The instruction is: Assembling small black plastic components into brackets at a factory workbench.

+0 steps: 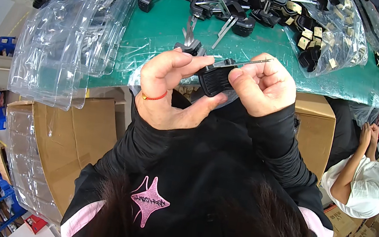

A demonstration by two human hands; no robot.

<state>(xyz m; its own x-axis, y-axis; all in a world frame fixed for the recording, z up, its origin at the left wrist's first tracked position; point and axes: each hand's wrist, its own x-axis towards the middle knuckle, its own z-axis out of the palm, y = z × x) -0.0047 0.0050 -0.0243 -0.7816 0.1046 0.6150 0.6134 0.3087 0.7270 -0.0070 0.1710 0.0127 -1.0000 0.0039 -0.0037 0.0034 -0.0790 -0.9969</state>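
Observation:
In front of my chest, by the near edge of the green table, I hold a small black plastic piece with a ribbed face (215, 82). The thumb and fingers of my left hand (166, 90) grip it from the left, below and above. From the right my right hand (268, 88) pinches its side, thumb pressed against it. A thin metal strip (259, 62) sticks out past the right fingers; where it joins the piece is hidden. Just beyond my left fingertips a similar black part with metal prongs (189, 46) lies on the table.
Black parts with slotted metal strips (234, 15) are heaped at the table's (163, 29) far side. A clear bag (329, 51) of black parts and tan blocks lies right. Clear plastic trays (71, 37) overhang the left edge. Cardboard boxes (74, 133) flank me; a person in white (360, 186) sits right.

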